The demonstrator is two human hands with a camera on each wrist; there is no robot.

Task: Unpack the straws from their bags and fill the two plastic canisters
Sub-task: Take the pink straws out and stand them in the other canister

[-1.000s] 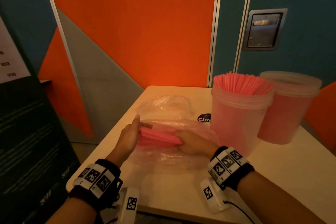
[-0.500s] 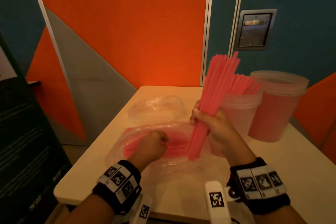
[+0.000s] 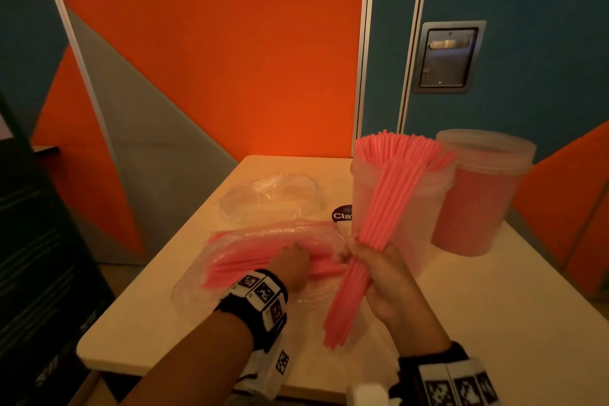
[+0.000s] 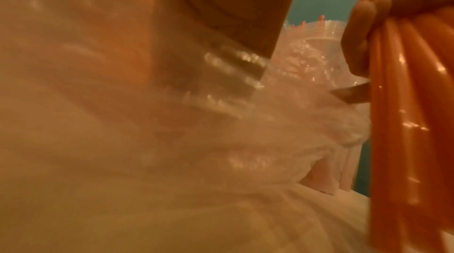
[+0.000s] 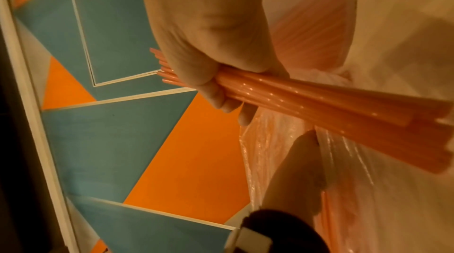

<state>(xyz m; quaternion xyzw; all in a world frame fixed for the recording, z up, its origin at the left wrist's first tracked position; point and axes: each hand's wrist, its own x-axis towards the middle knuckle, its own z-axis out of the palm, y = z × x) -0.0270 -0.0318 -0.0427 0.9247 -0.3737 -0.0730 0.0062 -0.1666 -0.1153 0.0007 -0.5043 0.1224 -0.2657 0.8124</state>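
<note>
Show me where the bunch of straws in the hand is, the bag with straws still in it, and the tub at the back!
bunch of straws [image 3: 379, 227], head view, middle of the bundle just above the fist.
bag with straws [image 3: 237, 257], head view, its left part on the table.
back tub [image 3: 478, 204], head view, its front wall.

Dim, warm orange light tints all three views. In the head view the wall [image 3: 230, 59] glows brightest just above the table's [image 3: 494, 323] far edge, corners fall dark, and straight lines bow near the frame edges. The left wrist view is smeared and hazy behind the bag [image 4: 123, 121], with small glints. Straws [image 5: 319, 101] show specular highlights
</note>
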